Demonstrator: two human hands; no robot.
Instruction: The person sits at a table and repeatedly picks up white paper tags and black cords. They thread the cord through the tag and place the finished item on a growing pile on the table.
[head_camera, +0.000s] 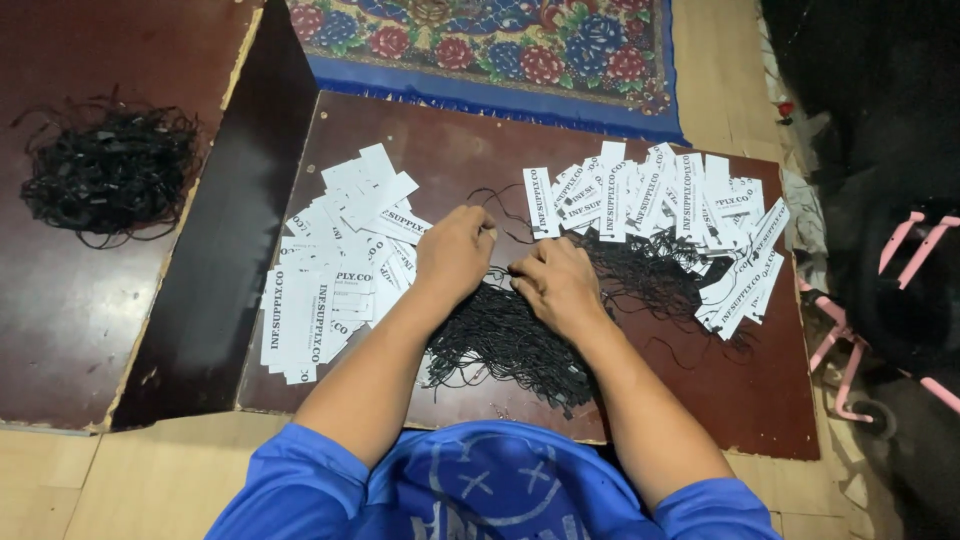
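Observation:
My left hand (455, 252) and my right hand (557, 283) rest close together at the middle of a dark brown board (450, 140), fingers curled over a heap of thin black strings (505, 345). Both hands pinch at a string near the top of that heap; the fingertips are partly hidden. A spread of white printed paper tags (335, 270) lies to the left of my left hand. Another row of white tags with black strings attached (660, 200) lies to the right, beyond my right hand.
A second tangle of black strings (108, 172) sits on a separate brown board (60, 320) at far left. A floral rug (480, 40) lies beyond the board. Pink plastic hangers (900, 280) and dark cloth are at the right. My blue shirt (480, 490) fills the bottom.

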